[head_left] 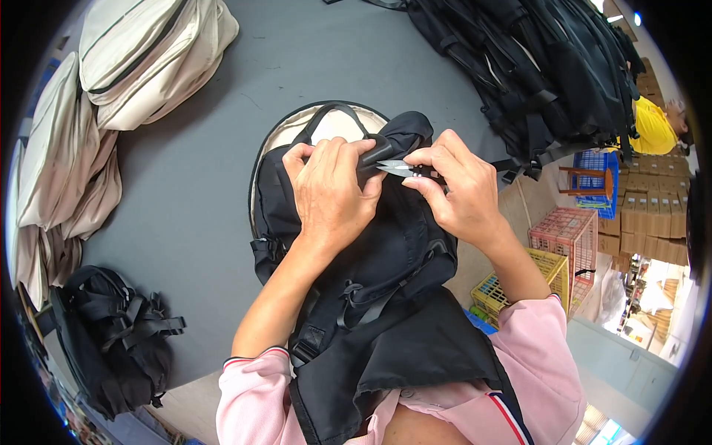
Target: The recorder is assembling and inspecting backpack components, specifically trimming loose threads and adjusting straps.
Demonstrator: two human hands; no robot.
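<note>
A black backpack [400, 230] lies in front of me on the grey table, its cream-lined panel [337, 126] showing at the far end beneath a black carry loop. My left hand [334, 193] is closed on a folded black edge [378, 150] of the bag, holding it up. Thread snips [395, 167] with short pointed blades are gripped in my right hand [463, 185]. Their tips lie against that held edge, close to my left fingers. Whether a thread is between the blades is too small to tell.
Cream backpacks [156, 59] are stacked at the far left of the grey table [200, 200]. Black backpacks [534, 67] lie heaped at the far right, another black bag [111, 334] near left. Yellow [489, 293] and pink [564, 230] crates stand beyond the right edge; a person in yellow [656, 126] is farther off.
</note>
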